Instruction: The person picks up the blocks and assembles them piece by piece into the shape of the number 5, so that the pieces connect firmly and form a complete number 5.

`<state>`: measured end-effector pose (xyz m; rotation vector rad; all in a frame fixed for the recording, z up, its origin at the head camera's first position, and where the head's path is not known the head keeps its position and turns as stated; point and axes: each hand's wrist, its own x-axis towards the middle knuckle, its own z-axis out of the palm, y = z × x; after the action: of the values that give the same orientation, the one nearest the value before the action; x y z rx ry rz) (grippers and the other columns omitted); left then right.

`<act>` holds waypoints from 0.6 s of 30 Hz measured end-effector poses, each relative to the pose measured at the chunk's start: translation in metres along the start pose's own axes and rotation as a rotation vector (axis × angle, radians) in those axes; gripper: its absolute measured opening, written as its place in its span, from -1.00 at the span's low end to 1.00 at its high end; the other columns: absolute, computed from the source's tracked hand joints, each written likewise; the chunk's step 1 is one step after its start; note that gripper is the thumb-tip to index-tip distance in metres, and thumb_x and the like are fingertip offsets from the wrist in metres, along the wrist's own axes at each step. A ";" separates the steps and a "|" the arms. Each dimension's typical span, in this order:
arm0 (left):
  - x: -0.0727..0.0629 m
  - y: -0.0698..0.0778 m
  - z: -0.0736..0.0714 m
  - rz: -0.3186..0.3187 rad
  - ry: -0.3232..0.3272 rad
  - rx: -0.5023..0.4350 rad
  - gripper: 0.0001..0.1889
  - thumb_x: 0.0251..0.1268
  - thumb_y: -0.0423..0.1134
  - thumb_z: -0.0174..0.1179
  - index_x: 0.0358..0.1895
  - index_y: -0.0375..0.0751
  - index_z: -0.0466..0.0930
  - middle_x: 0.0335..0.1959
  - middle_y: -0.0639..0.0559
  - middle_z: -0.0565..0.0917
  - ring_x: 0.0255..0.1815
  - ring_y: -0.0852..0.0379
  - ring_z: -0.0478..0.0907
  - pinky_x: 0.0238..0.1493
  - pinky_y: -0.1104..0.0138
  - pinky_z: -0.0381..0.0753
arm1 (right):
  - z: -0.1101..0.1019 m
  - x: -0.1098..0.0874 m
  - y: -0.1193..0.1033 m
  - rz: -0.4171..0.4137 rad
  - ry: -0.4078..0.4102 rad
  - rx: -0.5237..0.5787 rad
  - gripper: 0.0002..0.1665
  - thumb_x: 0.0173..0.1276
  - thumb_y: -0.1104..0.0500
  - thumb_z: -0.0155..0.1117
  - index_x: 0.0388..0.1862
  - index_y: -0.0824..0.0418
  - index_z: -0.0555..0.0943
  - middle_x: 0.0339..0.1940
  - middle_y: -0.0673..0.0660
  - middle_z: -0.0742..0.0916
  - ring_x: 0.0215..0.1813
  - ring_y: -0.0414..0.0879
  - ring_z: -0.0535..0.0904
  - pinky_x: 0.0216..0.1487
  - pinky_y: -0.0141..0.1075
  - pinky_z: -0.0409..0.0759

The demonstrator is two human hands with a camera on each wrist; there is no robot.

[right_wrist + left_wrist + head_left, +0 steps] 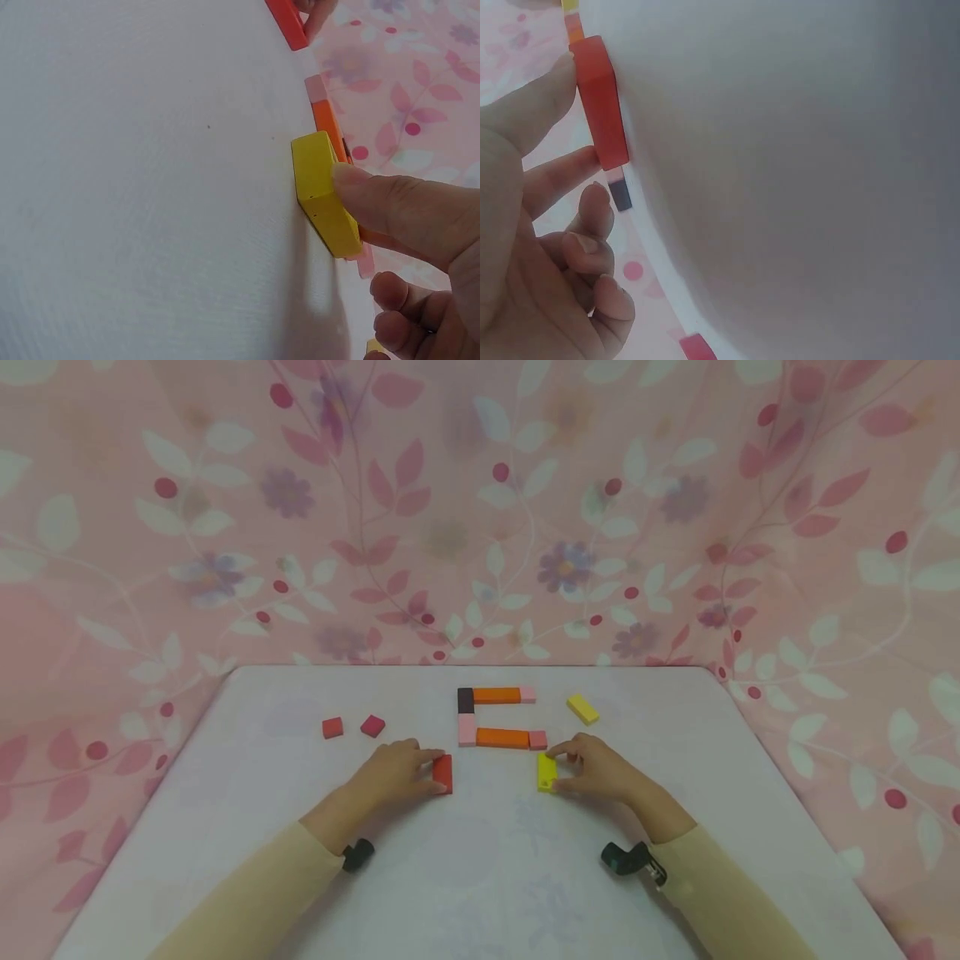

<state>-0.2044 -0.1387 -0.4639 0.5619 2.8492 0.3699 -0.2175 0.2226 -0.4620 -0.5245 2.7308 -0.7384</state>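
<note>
We observe the left hand [397,771] pinching a red rectangular block [445,774] and the right hand [597,770] pinching a yellow rectangular block [547,770], both on the white tabletop [472,868]. Between these and its far edge, we note a bracket of orange, pink and dark blocks [467,727]; two small reddish blocks [372,726] lie toward the far left corner.

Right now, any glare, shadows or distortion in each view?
Head: dim, flat light, no strong glare. Left wrist: hazy, the table darker toward the picture's right edge. Right wrist: soft shadow below the held yellow block, table edge looks bowed.
</note>
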 end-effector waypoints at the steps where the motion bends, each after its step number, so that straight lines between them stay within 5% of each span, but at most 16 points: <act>1: 0.001 0.001 0.002 0.010 0.003 -0.001 -0.33 0.15 0.23 0.38 0.35 0.17 0.54 -0.12 0.05 0.60 -0.08 0.07 0.52 0.00 0.14 0.57 | 0.000 0.001 0.000 -0.001 -0.007 -0.003 -0.41 0.10 -0.02 0.61 0.15 -0.03 0.68 -0.20 0.01 0.56 -0.15 -0.05 0.43 -0.13 -0.21 0.48; 12: 0.009 0.022 0.012 0.022 -0.002 0.004 -0.30 0.14 0.27 0.37 0.37 0.17 0.53 -0.11 0.05 0.60 -0.09 0.08 0.53 -0.03 0.19 0.60 | -0.004 0.001 0.001 -0.051 -0.037 0.015 -0.42 0.24 0.06 0.52 0.26 0.02 0.65 -0.25 0.04 0.55 -0.20 -0.06 0.41 -0.19 -0.22 0.45; 18: 0.006 0.021 0.011 -0.009 -0.018 -0.027 -0.31 0.15 0.27 0.36 0.38 0.20 0.50 -0.01 0.04 0.61 0.01 0.05 0.53 0.07 0.12 0.60 | -0.003 0.002 0.002 -0.085 -0.046 0.018 -0.42 0.26 0.01 0.49 0.28 -0.01 0.63 -0.27 0.01 0.55 -0.21 -0.08 0.41 -0.22 -0.25 0.44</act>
<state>-0.1998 -0.1159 -0.4690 0.5444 2.8240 0.3992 -0.2205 0.2246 -0.4607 -0.6493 2.6710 -0.7605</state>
